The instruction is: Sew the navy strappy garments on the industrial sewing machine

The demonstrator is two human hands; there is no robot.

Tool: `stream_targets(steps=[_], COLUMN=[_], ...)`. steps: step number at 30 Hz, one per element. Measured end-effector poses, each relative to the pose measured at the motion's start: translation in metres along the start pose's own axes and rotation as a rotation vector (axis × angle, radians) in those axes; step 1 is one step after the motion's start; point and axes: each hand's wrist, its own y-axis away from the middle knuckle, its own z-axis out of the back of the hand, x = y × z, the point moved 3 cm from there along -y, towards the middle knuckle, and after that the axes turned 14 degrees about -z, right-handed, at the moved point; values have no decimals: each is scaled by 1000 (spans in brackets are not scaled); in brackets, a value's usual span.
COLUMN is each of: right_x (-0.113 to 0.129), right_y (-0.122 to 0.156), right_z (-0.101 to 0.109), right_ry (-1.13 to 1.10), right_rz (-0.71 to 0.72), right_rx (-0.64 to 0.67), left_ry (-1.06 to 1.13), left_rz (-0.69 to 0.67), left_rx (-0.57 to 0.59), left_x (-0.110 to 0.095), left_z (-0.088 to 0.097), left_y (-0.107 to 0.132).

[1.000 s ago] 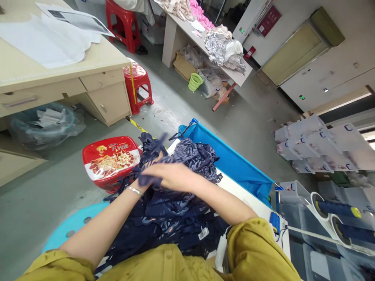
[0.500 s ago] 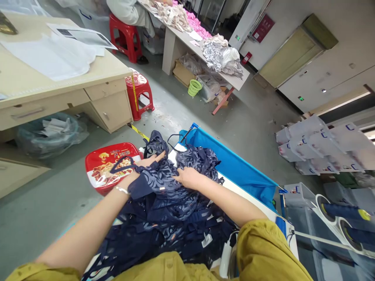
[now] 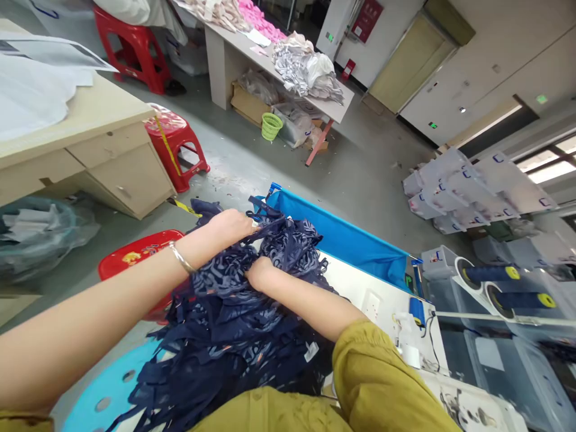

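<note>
A large heap of navy bras (image 3: 234, 324) with patterned lace, straps and white tags lies in front of my body, spilling over the white table edge. At its far side my left hand (image 3: 234, 227) is closed on the dark straps of a navy bra, its back turned up and a bracelet on the wrist. My right hand (image 3: 263, 275) is pushed into the heap close by, curled round the fabric of a bra, with its fingertips hidden. A smaller bunch of navy bras (image 3: 292, 243) lies just beyond the right hand.
A blue cloth bin (image 3: 360, 240) hangs along the far side of the white table (image 3: 348, 279). Left are a red basin (image 3: 139, 249), a light blue stool (image 3: 105, 390) and a wooden desk (image 3: 121, 138). Thread spools (image 3: 490, 273) and stacked clear boxes (image 3: 477, 186) stand right.
My left hand has moved up and right over the heap and now grips straps. My right hand has shifted left and deeper into the fabric. The view has turned rightward.
</note>
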Motion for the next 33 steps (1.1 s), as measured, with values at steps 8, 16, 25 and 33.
stream_targets(steps=[8,16,25,33], right_x=[-12,-118,-207,-205], right_y=[29,85,68,49], right_z=[8,46,-15,-10], right_ry=[-117,-655,-441,-333], right_rz=[-41,-34,-574,-322], right_rx=[-96,-309,-282,-280], left_ry=[191,411,338,295], left_rz=[242,197,201,336], left_rx=[24,73,124,-92], left_x=[-18,-15,-22,31], left_z=[-110,-119,-127,-93], left_y=[-7,-1,-8,-2])
